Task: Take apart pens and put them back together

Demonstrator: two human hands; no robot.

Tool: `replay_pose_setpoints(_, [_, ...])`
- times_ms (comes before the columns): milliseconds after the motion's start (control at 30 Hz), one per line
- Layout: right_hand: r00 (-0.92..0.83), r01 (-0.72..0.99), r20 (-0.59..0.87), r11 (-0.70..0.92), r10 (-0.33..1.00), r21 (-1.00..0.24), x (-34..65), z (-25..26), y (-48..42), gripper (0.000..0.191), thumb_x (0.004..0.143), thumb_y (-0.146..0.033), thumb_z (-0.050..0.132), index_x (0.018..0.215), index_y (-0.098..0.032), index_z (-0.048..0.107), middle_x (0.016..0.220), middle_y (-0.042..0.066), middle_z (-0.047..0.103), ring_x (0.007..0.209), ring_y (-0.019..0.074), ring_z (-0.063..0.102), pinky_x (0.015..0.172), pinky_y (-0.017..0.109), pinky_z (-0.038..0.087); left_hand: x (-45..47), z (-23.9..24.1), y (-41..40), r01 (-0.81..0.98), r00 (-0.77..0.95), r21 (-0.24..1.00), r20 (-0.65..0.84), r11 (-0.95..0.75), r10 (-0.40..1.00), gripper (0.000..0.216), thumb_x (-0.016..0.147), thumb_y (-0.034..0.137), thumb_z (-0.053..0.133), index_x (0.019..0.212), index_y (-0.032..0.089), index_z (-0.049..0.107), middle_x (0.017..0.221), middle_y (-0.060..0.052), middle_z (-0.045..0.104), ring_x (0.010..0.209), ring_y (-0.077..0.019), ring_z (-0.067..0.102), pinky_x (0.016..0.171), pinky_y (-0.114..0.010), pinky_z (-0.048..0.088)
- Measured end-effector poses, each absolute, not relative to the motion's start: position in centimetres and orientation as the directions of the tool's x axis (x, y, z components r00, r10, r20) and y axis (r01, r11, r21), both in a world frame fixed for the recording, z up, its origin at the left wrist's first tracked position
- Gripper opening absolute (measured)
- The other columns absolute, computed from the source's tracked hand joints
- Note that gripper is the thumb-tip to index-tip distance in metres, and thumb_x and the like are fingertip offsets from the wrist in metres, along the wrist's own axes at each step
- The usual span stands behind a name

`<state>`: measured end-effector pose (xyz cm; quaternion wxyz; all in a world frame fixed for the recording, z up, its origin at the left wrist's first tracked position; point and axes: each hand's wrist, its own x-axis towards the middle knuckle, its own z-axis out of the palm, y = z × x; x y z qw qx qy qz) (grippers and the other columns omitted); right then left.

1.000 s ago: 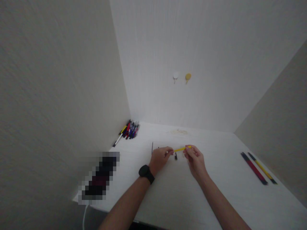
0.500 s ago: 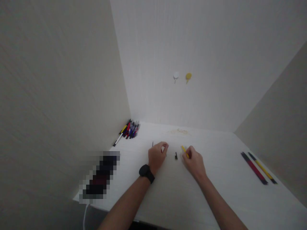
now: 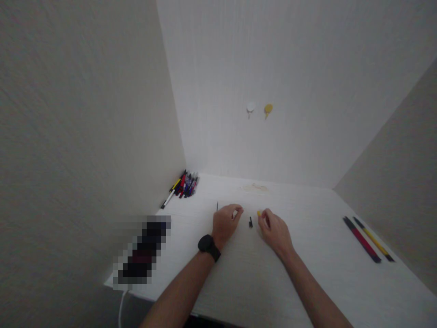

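My right hand (image 3: 275,230) is closed in a pinch around a yellow pen barrel (image 3: 258,213); only its short far end shows past the fingers. Opposite it, my left hand (image 3: 226,221), with a black watch on the wrist, has thumb and forefinger pressed together at the tips. Whatever may be between them is too small or hidden to make out. Between the hands lie small black pen parts (image 3: 251,222) on the white table. A thin dark stick (image 3: 217,206), like a pen refill, lies just behind my left hand.
A pile of mixed pens (image 3: 186,184) sits in the back left corner. Red and black pens (image 3: 362,239) and yellow and black pens (image 3: 373,239) lie along the right side. A blurred-out dark object (image 3: 143,253) is at the left edge. Walls enclose three sides.
My left hand has shifted slightly right. The yellow barrel, long before, now shows only its end past my right fingers, which have moved a little left.
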<state>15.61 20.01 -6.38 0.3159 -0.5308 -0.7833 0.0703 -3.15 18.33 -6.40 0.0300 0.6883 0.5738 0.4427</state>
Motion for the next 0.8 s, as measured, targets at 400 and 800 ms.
replay_pose_setpoints(400, [-0.479,0.649,0.415,0.631,0.773,-0.425,15.17,-6.85,19.94,0.024,0.096,-0.031,0.036,0.083,-0.021,0.054,0.079,0.007,0.062,0.075,0.0206,0.054,0.071,0.032,0.038,-3.10,-6.17,18.07,0.748,0.234,0.427,0.548,-0.509,0.803,0.018,0.090,0.034,0.054,0.092,0.022,0.069,0.088,-0.001,0.072,0.078,-0.0143,0.062,0.074,-0.026,0.047])
replay_pose_setpoints(800, [-0.441,0.711,0.458,0.612,0.772,-0.347,15.24,-6.83,20.06,0.024,0.096,-0.030,0.039,0.084,-0.018,0.056,0.079,0.006,0.063,0.075,0.0192,0.054,0.072,0.029,0.036,-3.07,-6.53,18.34,0.753,0.256,0.402,0.550,-0.520,0.795,0.021,0.091,0.037,0.053,0.092,0.023,0.068,0.090,0.001,0.071,0.083,-0.0141,0.062,0.076,-0.026,0.046])
